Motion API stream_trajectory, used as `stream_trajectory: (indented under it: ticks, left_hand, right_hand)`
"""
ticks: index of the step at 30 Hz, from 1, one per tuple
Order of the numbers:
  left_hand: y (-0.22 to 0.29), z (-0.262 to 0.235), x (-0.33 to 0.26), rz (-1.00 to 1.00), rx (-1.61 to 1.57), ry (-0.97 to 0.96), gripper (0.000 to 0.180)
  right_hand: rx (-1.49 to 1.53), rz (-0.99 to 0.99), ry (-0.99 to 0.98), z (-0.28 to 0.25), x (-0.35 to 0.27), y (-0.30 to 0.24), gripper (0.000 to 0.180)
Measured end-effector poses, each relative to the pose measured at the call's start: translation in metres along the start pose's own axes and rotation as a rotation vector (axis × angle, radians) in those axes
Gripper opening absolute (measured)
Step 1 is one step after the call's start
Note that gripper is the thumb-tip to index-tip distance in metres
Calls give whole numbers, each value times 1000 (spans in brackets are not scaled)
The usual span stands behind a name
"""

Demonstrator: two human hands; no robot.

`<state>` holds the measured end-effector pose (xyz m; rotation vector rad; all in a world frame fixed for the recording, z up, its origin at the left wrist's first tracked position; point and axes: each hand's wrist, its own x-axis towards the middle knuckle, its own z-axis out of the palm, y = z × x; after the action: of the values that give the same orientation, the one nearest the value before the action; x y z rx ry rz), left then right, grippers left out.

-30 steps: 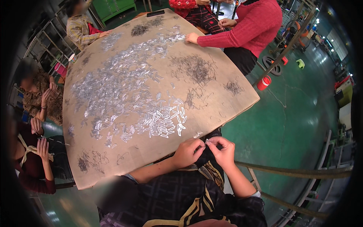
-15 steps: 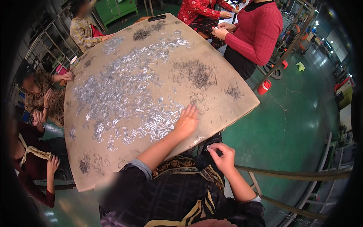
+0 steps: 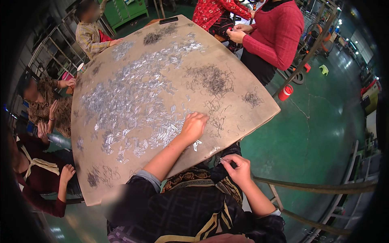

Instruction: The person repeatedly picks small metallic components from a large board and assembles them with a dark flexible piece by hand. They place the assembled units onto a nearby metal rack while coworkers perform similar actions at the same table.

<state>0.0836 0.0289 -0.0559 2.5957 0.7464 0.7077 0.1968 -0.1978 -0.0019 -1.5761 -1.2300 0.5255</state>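
Note:
My left hand (image 3: 193, 126) reaches out over the brown table (image 3: 259, 117) and rests, fingers curled, on the near edge of a spread of small silver metal pieces (image 3: 133, 101). Whether it holds one of them I cannot tell. My right hand (image 3: 237, 169) stays below the table's near edge, over my lap, with thumb and fingers pinched on a small thin dark wire piece (image 3: 222, 161). Tangles of thin dark wire springs (image 3: 212, 79) lie on the table just beyond my left hand.
Other people sit around the table: one in a red top (image 3: 275, 36) at the far right, one in a striped shirt (image 3: 91, 34) at the far left, two at the left edge. A red cup (image 3: 285, 92) stands on the green floor. A metal rail (image 3: 316, 188) runs at my right.
My hands were together at the table's near edge. The left hand then stretched forward onto the silver pieces and the right hand dropped back toward my lap.

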Motion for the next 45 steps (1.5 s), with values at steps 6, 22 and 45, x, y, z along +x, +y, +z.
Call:
stream_trajectory:
  ticks: [6, 22, 45]
  left_hand:
    - [-26, -1, 28, -8, 67, -5, 12]
    - [-42, 26, 80, 14, 310, -109, 14]
    - [-17, 19, 65, 229, 28, -278, 16]
  right_hand:
    - [-6, 0, 3, -1, -4, 5, 10]
    - [7, -31, 0, -4, -5, 7, 9]
    - [16, -86, -24, -4, -11, 14, 10]
